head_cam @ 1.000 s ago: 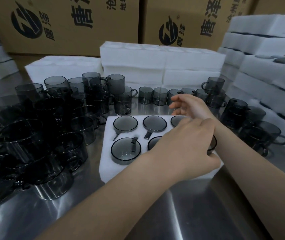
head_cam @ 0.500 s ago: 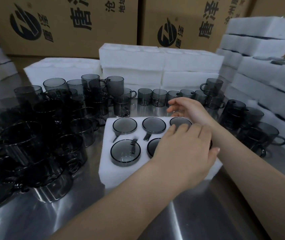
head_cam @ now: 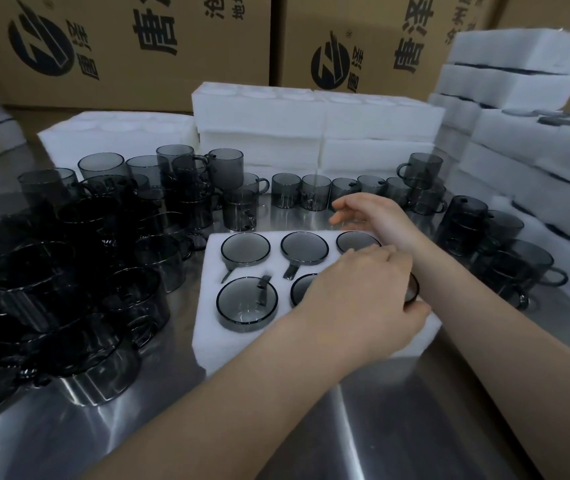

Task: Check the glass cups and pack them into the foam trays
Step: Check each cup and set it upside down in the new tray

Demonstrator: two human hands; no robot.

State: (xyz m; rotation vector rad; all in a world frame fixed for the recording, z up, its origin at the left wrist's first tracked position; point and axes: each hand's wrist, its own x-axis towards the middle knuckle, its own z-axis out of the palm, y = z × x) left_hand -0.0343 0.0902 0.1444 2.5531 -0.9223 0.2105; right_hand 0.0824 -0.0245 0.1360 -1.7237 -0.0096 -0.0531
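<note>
A white foam tray (head_cam: pixel 207 337) lies on the steel table, with smoky grey glass cups sunk in its slots. Three cups sit in the back row (head_cam: pixel 245 248) and two show in the front row (head_cam: pixel 247 303). My left hand (head_cam: pixel 363 303) covers the front right slot, fingers curled down over a glass cup (head_cam: pixel 413 289) and thumb against its rim. Only an edge of that cup shows. My right hand (head_cam: pixel 363 213) hovers over the tray's back right corner, fingers relaxed and holding nothing.
Many loose grey cups (head_cam: pixel 68 271) crowd the table on the left, some stacked. A row of cups (head_cam: pixel 314 192) stands behind the tray and more (head_cam: pixel 505 251) at the right. Stacked foam trays (head_cam: pixel 311 133) and cardboard boxes (head_cam: pixel 138 46) line the back and right.
My left hand's fingers have curled down over the front right cup. My right hand has stayed near the tray's back right corner.
</note>
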